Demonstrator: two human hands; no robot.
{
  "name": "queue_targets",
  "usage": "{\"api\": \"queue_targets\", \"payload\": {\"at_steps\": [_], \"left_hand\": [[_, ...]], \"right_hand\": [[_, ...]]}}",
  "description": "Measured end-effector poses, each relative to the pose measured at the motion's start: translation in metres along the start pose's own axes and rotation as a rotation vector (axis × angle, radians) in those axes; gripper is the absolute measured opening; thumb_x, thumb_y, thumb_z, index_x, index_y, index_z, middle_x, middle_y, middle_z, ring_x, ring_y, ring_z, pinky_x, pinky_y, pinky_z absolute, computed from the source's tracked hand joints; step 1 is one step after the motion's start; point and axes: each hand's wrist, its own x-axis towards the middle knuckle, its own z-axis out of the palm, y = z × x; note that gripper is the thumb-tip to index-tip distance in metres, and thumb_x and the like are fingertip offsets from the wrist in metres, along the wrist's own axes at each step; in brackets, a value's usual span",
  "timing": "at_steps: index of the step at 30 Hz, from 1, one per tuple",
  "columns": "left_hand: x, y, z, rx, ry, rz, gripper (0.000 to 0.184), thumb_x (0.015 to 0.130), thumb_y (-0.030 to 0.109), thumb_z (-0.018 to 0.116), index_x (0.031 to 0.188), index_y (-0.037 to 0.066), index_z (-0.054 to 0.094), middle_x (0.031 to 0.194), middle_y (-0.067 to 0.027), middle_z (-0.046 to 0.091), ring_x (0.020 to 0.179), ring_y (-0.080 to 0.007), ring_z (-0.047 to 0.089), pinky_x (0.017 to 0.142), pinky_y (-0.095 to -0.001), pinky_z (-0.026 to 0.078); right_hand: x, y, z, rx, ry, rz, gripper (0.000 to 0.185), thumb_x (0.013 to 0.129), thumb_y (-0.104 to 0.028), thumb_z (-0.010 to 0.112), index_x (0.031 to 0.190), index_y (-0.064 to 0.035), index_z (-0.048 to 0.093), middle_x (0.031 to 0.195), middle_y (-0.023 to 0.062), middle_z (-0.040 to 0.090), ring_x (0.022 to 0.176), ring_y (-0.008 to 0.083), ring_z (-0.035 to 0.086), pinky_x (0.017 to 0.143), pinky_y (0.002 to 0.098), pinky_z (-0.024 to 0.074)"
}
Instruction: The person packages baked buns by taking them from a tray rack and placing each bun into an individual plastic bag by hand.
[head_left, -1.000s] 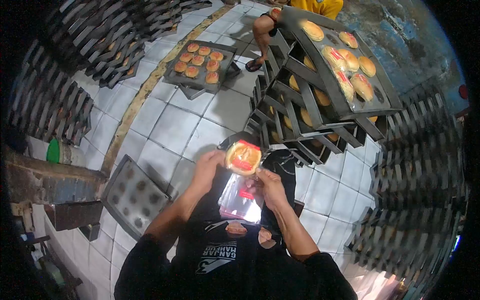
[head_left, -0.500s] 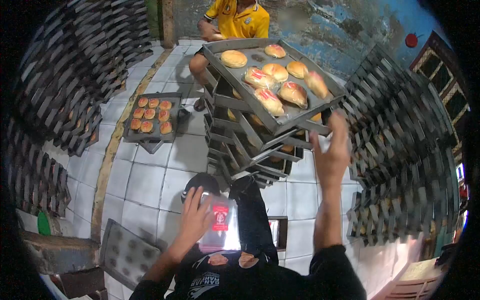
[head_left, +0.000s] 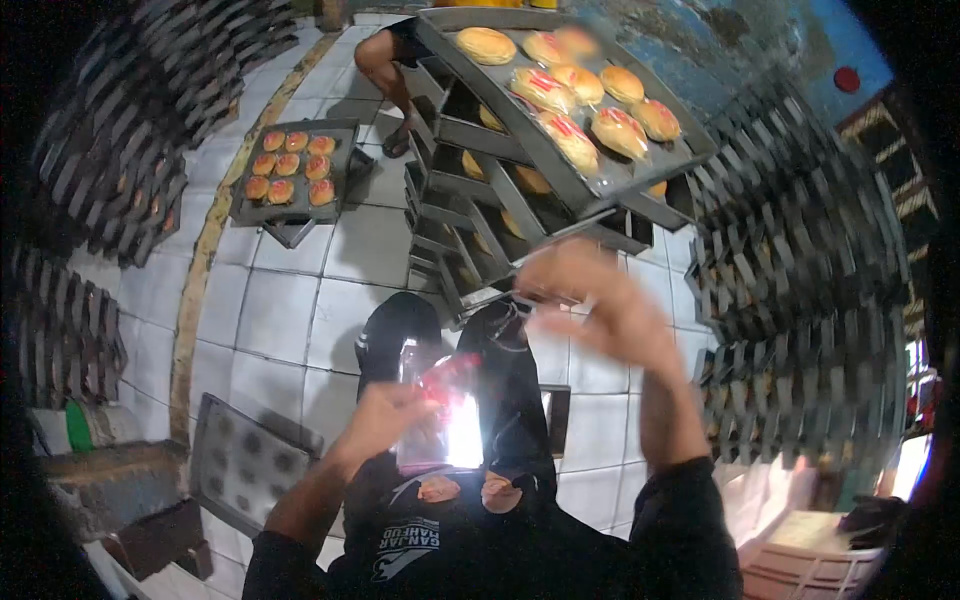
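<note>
On my lap lies a stack of clear plastic bags [head_left: 462, 425] with red print. My left hand [head_left: 385, 420] is closed on a plastic bag at the stack, its printed part lifted at an angle. Blurred by motion, my right hand [head_left: 605, 310] hangs between my knees and the tray stack, its fingers too smeared to read. Beyond it, the top metal tray [head_left: 590, 195] holds several golden buns, some in clear wrappers with red print, such as the wrapped bun [head_left: 620, 132], others bare like the bun [head_left: 486, 45].
Under the top tray stand several crisscrossed trays [head_left: 470, 190] of buns. A tray of wrapped buns [head_left: 290, 165] sits on the tiled floor at left. Tall tray stacks [head_left: 800, 270] line both sides. A bare tray [head_left: 245, 465] lies near my left. Another person's leg [head_left: 385, 75] is behind the stack.
My right hand has moved from the top tray's edge toward my lap. My left hand has gone from lying spread over the bags to pinching one. The view has tipped downward.
</note>
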Motion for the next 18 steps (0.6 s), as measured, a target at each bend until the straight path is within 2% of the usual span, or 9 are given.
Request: {"api": "queue_targets", "payload": {"at_steps": [2, 6, 7, 9, 10, 12, 14, 16, 18], "left_hand": [[0.013, -0.002, -0.014, -0.191, 0.167, -0.016, 0.023, 0.098, 0.018, 0.068, 0.101, -0.004, 0.074, 0.092, -0.01, 0.077, 0.083, -0.0202, 0.073, 0.079, -0.035, 0.057], [0.041, -0.011, -0.015, -0.56, 0.29, 0.123, 0.023, 0.103, 0.018, 0.061, 0.114, -0.001, 0.069, 0.095, -0.0095, 0.075, 0.081, -0.0158, 0.071, 0.075, -0.0302, 0.056], [0.052, -0.041, -0.014, -0.482, 0.332, 0.152, 0.024, 0.104, 0.019, 0.059, 0.113, -0.002, 0.068, 0.095, -0.0094, 0.074, 0.082, -0.0166, 0.071, 0.076, -0.0306, 0.057], [0.044, -0.03, -0.016, -0.421, 0.294, 0.11, 0.026, 0.105, 0.02, 0.059, 0.112, -0.003, 0.069, 0.094, -0.0089, 0.074, 0.084, -0.0165, 0.071, 0.078, -0.0309, 0.057], [0.046, -0.031, -0.015, -0.46, 0.289, 0.184, 0.023, 0.104, 0.016, 0.06, 0.111, -0.003, 0.07, 0.094, -0.0085, 0.074, 0.084, -0.0151, 0.071, 0.077, -0.0297, 0.057], [0.051, -0.036, -0.016, -0.437, 0.284, 0.143, 0.019, 0.103, 0.012, 0.061, 0.112, -0.003, 0.071, 0.097, -0.009, 0.074, 0.087, -0.014, 0.07, 0.078, -0.0295, 0.057], [0.049, -0.019, -0.019, -0.3, 0.364, 0.215, 0.018, 0.102, 0.008, 0.062, 0.113, -0.002, 0.071, 0.1, -0.0081, 0.074, 0.089, -0.0124, 0.069, 0.079, -0.0283, 0.056], [0.049, -0.024, -0.02, -0.361, 0.347, 0.233, 0.024, 0.102, 0.008, 0.062, 0.124, -0.003, 0.064, 0.102, -0.0081, 0.072, 0.091, -0.0113, 0.068, 0.079, -0.0268, 0.055], [0.052, -0.025, -0.018, -0.477, 0.36, 0.207, 0.03, 0.103, 0.007, 0.061, 0.13, -0.003, 0.059, 0.102, -0.0086, 0.072, 0.091, -0.0114, 0.068, 0.078, -0.0264, 0.054]], "right_hand": [[0.061, 0.022, -0.055, 0.052, 0.026, 0.216, 0.032, 0.096, -0.022, 0.072, 0.12, -0.0026, 0.067, 0.107, 0.0052, 0.07, 0.094, 0.0131, 0.065, 0.082, 0.031, 0.0559], [0.215, 0.135, -0.107, 0.136, 0.018, 0.234, 0.04, 0.104, -0.04, 0.061, 0.117, -0.0025, 0.068, 0.1, 0.0026, 0.069, 0.092, 0.0123, 0.065, 0.086, 0.0301, 0.0551], [0.246, 0.167, -0.111, 0.041, 0.0, 0.294, 0.041, 0.104, -0.041, 0.06, 0.115, -0.0026, 0.069, 0.098, 0.002, 0.069, 0.092, 0.012, 0.065, 0.087, 0.0289, 0.054], [0.291, 0.225, -0.112, -0.118, -0.055, 0.391, 0.047, 0.104, -0.046, 0.058, 0.113, -0.0016, 0.071, 0.1, 0.0033, 0.07, 0.096, 0.0141, 0.065, 0.089, 0.029, 0.0521], [0.311, 0.248, -0.11, -0.176, -0.1, 0.433, 0.052, 0.104, -0.049, 0.057, 0.115, -0.0005, 0.071, 0.103, 0.0052, 0.071, 0.099, 0.0163, 0.066, 0.091, 0.0303, 0.0514], [0.327, 0.27, -0.094, -0.403, -0.005, 0.441, 0.063, 0.103, -0.057, 0.054, 0.119, 0.0017, 0.07, 0.106, 0.0098, 0.072, 0.101, 0.0203, 0.065, 0.092, 0.0349, 0.05], [0.343, 0.314, -0.083, -0.455, -0.023, 0.428, 0.074, 0.096, -0.066, 0.057, 0.121, 0.0022, 0.071, 0.106, 0.0134, 0.073, 0.103, 0.0238, 0.066, 0.092, 0.0381, 0.0502], [0.341, 0.31, -0.078, -0.565, -0.093, 0.563, 0.075, 0.093, -0.068, 0.061, 0.117, 0.0016, 0.073, 0.103, 0.0129, 0.073, 0.101, 0.0235, 0.066, 0.09, 0.0378, 0.0507], [0.336, 0.271, -0.075, -0.389, -0.141, 0.635, 0.069, 0.088, -0.065, 0.07, 0.109, 0.0008, 0.076, 0.1, 0.0127, 0.073, 0.093, 0.0217, 0.067, 0.082, 0.0379, 0.052]]}}
